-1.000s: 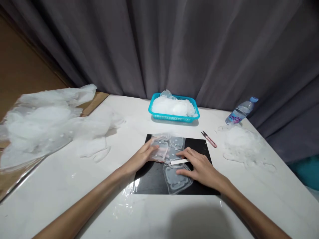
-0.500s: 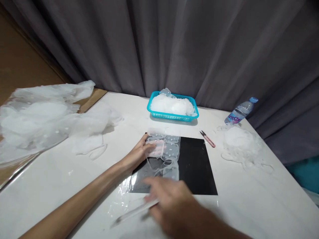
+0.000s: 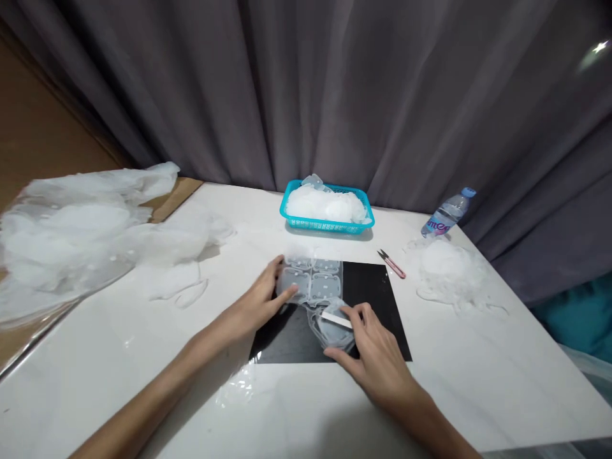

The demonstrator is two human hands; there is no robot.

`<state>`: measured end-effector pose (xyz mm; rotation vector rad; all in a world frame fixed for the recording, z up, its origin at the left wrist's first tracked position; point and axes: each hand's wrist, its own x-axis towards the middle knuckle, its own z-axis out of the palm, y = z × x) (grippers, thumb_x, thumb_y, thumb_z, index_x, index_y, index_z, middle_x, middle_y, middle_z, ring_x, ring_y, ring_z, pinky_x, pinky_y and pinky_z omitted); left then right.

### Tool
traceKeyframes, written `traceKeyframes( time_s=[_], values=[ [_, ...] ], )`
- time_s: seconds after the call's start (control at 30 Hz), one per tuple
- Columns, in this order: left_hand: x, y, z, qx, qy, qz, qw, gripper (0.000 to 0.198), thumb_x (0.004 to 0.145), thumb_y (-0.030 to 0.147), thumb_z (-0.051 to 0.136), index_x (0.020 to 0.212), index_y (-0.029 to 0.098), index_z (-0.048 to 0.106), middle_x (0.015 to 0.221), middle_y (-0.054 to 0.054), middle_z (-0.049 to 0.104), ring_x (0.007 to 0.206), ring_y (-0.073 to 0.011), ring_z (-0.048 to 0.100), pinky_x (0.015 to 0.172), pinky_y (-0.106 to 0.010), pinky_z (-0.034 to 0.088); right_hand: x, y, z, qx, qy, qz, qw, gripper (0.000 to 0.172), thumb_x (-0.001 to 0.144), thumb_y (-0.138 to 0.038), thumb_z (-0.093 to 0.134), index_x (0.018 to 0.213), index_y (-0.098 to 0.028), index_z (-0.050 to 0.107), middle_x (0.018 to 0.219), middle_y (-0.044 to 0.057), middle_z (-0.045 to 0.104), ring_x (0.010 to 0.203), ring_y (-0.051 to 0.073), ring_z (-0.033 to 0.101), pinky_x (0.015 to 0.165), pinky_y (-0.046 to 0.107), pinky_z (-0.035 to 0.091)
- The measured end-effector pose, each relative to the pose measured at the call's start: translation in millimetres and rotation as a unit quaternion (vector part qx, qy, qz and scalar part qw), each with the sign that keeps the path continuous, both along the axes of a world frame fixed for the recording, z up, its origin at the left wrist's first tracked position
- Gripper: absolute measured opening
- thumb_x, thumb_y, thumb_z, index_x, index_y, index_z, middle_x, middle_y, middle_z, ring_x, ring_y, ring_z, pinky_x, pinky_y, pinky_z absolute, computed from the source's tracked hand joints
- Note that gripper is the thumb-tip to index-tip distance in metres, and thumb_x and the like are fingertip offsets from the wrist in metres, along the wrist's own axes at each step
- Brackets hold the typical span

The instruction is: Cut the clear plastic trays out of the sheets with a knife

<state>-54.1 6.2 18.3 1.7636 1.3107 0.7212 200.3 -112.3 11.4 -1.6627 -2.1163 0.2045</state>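
A translucent moulded plastic sheet [image 3: 326, 287] with dotted rounded panels lies over a black mat [image 3: 367, 287]. My left hand [image 3: 272, 290] grips its left edge, thumb on top and fingers at the far side. At the sheet's near end my right hand [image 3: 370, 338] has its thumb and fingers around a crumpled translucent plastic piece [image 3: 332, 331]. A slim white stick-like tool [image 3: 337, 319] is also in my right hand, pointing left across that piece; its far end cannot be made out.
Behind the mat stands a turquoise basket [image 3: 329, 226] of white translucent pieces. Pink-handled thread snips [image 3: 392, 264] lie right of it, near a water bottle [image 3: 448, 213] and a translucent heap [image 3: 449, 271]. More translucent plastic [image 3: 86, 236] fills the left side, over cardboard [image 3: 179, 196].
My right hand has moved up and right onto the near end of the plastic, closing around it. The white tool has turned and come up with it. A pinkish patch under the left thumb is gone.
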Motion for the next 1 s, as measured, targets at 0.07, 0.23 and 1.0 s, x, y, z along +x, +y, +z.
traceKeyframes(
  time_s=[0.07,0.23,1.0],
  values=[
    [-19,-35,15.6,0.079,0.091,0.046,0.992,0.081,0.092,0.064,0.062,0.157,0.022,0.038,0.162,-0.017,0.046,0.153,-0.0419,0.039,0.126,-0.061,0.032,-1,-7,-6.8,0.012,-0.027,0.001,1.000,0.046,0.096,-0.039,0.074,0.134,-0.019,0.057,0.111,0.010,0.065,0.099,0.029,0.073,0.074,0.038,0.064],
    [-50,-129,17.9,0.101,0.101,0.101,0.985,0.045,0.103,0.055,0.055,0.144,0.037,0.053,0.147,-0.002,0.062,0.134,-0.0298,0.063,0.113,-0.041,0.052,-1,-17,-15.8,0.108,-0.075,0.048,0.990,0.020,0.099,-0.009,0.053,0.109,-0.021,0.066,0.100,0.008,0.069,0.089,0.027,0.069,0.074,0.038,0.059],
    [41,3,10.5,0.009,-0.028,-0.216,0.976,0.047,0.106,0.059,0.049,0.110,0.018,0.072,0.068,0.002,0.057,0.067,-0.0169,0.054,0.069,-0.028,0.041,19,5,24.2,0.112,0.081,-0.057,0.989,0.015,0.101,-0.015,0.052,0.105,-0.022,0.065,0.099,0.005,0.073,0.088,0.024,0.064,0.074,0.034,0.047]
  ],
)
